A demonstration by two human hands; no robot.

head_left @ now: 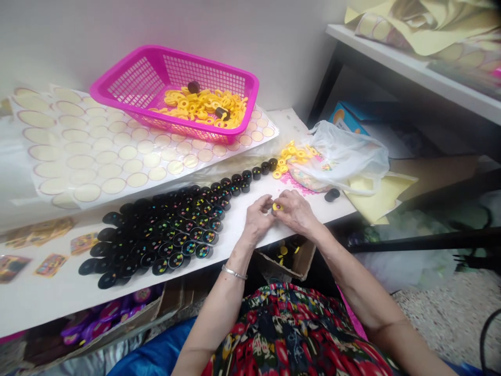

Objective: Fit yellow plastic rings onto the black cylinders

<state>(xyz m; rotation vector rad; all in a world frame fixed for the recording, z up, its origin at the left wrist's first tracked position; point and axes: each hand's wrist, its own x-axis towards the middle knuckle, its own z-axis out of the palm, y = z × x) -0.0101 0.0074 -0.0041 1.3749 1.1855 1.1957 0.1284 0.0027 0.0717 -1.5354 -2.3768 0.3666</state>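
At the table's front edge my left hand (258,218) and my right hand (298,211) meet, fingers closed. Between their fingertips is a small round yellow ring (277,207) with a dark centre; whether a black cup sits under it is hidden by the fingers. Left of my hands stand many small black cups (176,259), packed close, with coloured bits inside. A line of these cups runs back to a heap of loose yellow rings (293,152). Pink bits (296,183) are scattered just beyond my hands. One black cup (332,195) lies to the right.
A pink basket (135,107) with yellow rings and two dark pieces stands on sheets of round stickers (97,175). A clear plastic bag (348,156) lies at the right. Below the edge is a cardboard box (303,266). Cards (50,265) lie far left; a shelf (415,68) juts in.
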